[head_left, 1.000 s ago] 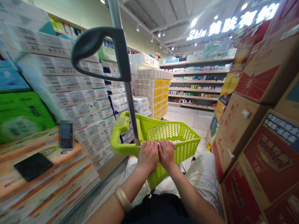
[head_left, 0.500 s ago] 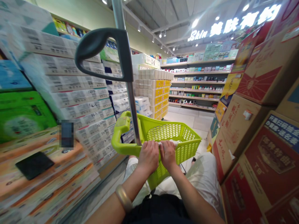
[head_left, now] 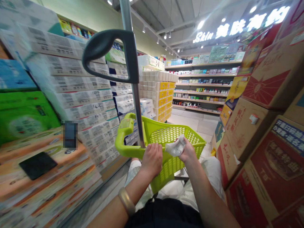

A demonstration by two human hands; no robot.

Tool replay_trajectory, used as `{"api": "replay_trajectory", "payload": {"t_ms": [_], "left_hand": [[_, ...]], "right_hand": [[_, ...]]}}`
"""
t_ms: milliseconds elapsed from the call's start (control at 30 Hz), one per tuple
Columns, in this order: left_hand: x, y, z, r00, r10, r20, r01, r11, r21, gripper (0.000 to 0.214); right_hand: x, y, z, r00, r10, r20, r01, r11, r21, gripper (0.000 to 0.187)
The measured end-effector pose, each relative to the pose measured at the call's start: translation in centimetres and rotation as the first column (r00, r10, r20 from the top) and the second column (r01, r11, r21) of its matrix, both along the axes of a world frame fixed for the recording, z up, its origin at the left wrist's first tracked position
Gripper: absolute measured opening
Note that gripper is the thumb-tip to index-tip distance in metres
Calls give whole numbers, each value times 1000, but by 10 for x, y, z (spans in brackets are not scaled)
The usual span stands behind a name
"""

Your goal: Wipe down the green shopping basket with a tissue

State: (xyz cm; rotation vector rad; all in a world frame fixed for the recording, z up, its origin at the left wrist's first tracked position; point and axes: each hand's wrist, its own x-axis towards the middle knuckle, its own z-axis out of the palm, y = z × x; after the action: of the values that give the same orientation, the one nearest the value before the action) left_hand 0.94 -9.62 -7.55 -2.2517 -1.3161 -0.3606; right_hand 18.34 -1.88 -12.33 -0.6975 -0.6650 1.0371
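Note:
A lime-green shopping basket (head_left: 163, 125) with perforated sides stands between my knees. My left hand (head_left: 152, 160) is closed over its near rim, just right of the metal pole (head_left: 138, 117). In my right hand (head_left: 189, 151), above the basket's right side, is a crumpled white tissue (head_left: 176, 146), gripped between thumb and fingers. The tissue hangs just over the near rim; whether it touches the rim I cannot tell. A dark grey loop handle (head_left: 132, 57) is fixed on the pole, higher up and apart from both hands.
White paper packs (head_left: 83, 98) are stacked high on the left. Nearer, orange packs (head_left: 78, 171) carry a dark flat object (head_left: 38, 165) and a pixelated phone-like object (head_left: 70, 134). Cartons (head_left: 247, 129) rise close on the right. Stocked shelves (head_left: 201, 75) stand beyond the tiled aisle.
My right hand has lifted off the near rim and moved right, turning with the white tissue so more of it shows. My left hand stays on the rim.

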Motion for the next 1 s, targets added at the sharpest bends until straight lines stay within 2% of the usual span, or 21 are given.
{"api": "replay_trajectory", "payload": {"t_ms": [67, 133, 300, 367, 433, 533, 600, 700, 833, 1000], "left_hand": [[0, 0, -1, 1000, 2, 0, -2, 1000, 4, 30], [0, 1, -2, 1000, 0, 4, 0, 1000, 5, 33], [-1, 1, -2, 1000, -14, 27, 14, 1000, -1, 34], [-1, 1, -2, 1000, -15, 27, 15, 1000, 3, 33], [-1, 0, -2, 1000, -11, 11, 11, 1000, 18, 32], [-1, 0, -2, 1000, -15, -12, 15, 999, 38, 26], [-2, 0, -2, 1000, -18, -12, 18, 999, 40, 23], [-2, 0, -2, 1000, -9, -2, 9, 999, 37, 24], [-2, 0, -3, 1000, -4, -3, 4, 999, 39, 26], [-1, 0, -3, 999, -10, 36, 9, 1000, 24, 22]], "right_hand": [[-8, -1, -3, 990, -52, -127, 34, 990, -140, 27], [-17, -2, -2, 978, -154, -142, 128, 976, -174, 28], [-40, -11, 4, 939, -333, 89, 337, 941, -34, 39], [-50, -18, 1, 896, -381, 229, 373, 924, 80, 38], [-60, -28, -5, 811, -402, 425, 320, 913, 253, 32], [-67, -41, -19, 579, -470, 666, 158, 866, 474, 22], [-66, -45, -28, 426, -545, 722, 99, 822, 561, 26], [-55, -43, -36, 267, -600, 754, 51, 790, 611, 30], [-45, -38, -36, 158, -589, 792, 104, 808, 580, 25], [-58, -40, -29, 147, -587, 796, 188, 807, 560, 25]]}}
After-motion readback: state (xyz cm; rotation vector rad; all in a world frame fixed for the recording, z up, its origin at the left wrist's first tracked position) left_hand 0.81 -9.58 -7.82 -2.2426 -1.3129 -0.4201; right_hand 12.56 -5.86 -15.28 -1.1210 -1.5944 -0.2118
